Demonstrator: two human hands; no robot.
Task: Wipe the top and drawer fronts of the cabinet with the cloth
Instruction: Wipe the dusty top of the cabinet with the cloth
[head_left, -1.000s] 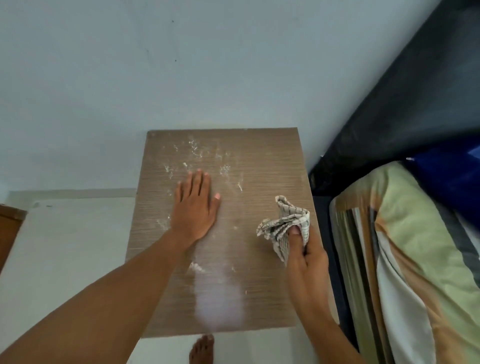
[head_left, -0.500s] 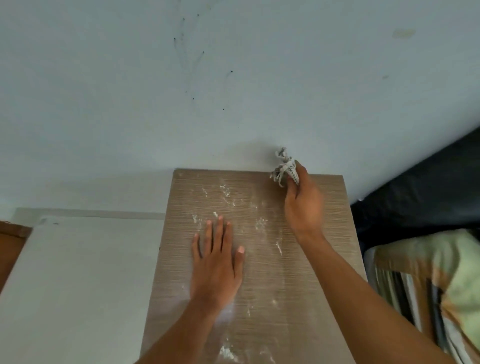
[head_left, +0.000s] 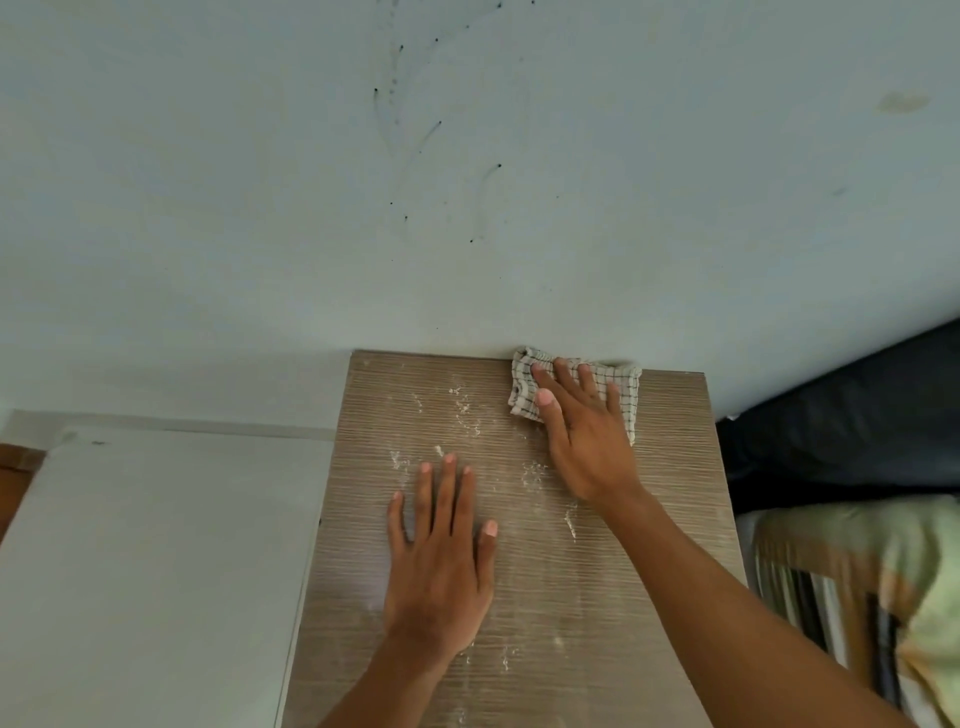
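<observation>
The right hand (head_left: 587, 441) lies flat over the cloth (head_left: 626, 387) and hides its middle. Only checked edges show past the fingertips and to the hand's right. The left hand (head_left: 441, 561), flat on the cabinet (head_left: 649, 519), covers part of its top. Both forearms and the top's near end are cut off at the bottom edge. Right of the right arm, striped bedding (head_left: 883, 597) is blurred and cut by the right edge. Beyond it, a dark shape (head_left: 857, 415) is too dim to identify. Far left of the left hand, a brown sliver (head_left: 15, 473) is cut by the left edge. Specks (head_left: 400, 48) above the hands are too small to tell.
</observation>
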